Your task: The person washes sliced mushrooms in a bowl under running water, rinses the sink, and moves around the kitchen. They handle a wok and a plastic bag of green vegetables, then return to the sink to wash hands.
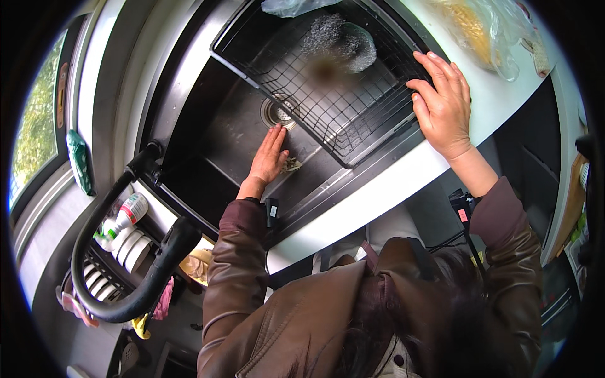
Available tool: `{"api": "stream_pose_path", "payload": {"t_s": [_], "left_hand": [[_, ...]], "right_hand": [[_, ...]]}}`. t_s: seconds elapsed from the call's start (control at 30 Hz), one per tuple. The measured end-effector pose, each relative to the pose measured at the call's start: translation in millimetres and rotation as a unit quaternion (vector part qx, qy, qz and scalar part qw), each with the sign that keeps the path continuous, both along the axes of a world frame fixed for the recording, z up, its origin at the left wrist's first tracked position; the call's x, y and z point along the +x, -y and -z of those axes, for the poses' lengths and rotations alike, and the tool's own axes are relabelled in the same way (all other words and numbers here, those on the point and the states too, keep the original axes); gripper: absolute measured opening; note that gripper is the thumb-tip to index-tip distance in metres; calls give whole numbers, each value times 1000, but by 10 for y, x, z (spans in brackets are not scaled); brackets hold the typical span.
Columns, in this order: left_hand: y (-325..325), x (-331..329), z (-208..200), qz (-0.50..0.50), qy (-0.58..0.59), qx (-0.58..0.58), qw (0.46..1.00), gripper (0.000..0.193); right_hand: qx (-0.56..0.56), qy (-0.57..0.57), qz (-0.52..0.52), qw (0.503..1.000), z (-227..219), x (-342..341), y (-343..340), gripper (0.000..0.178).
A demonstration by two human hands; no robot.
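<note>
My left hand (pixel 268 157) reaches down into the black sink (pixel 214 116), its fingers stretched out beside the round metal drain (pixel 279 112). Some pale scraps (pixel 291 165) lie by its thumb; I cannot make out what they are. Across the sink's right part sits a black wire rack (pixel 350 126). My right hand (pixel 444 107) is at the rack's right side, fingers apart and slightly bent over the sink's edge, holding nothing. A clear roundish thing with a silvery, speckled mass (pixel 337 44) shows at the rack; a brown blur partly covers it.
A thick black faucet (pixel 82 252) arches at the left. Beyond it are a spray bottle (pixel 131 210), stacked white dishes (pixel 132 249) and a green packet (pixel 77 160). A clear bag of yellow food (pixel 472 31) lies on the white counter (pixel 504 94) at the upper right.
</note>
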State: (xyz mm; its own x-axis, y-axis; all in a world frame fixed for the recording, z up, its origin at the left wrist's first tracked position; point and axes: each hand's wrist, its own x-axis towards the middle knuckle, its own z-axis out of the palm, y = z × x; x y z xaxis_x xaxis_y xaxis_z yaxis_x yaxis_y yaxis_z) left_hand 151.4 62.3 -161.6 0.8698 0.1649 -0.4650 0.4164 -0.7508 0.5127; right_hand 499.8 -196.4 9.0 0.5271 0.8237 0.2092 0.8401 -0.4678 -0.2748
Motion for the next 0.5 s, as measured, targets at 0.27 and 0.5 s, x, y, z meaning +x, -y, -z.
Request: {"api": "stream_pose_path", "payload": {"t_s": [0.27,0.5], "left_hand": [[39,-534,-222,9,-94,-167,981,59],[41,-616,-283,-193,-96,-104,971,60]], "right_hand": [[-23,20,-15,999,7,-30,-5,14],[-30,34,-26,999,39,-30,13,15]]}}
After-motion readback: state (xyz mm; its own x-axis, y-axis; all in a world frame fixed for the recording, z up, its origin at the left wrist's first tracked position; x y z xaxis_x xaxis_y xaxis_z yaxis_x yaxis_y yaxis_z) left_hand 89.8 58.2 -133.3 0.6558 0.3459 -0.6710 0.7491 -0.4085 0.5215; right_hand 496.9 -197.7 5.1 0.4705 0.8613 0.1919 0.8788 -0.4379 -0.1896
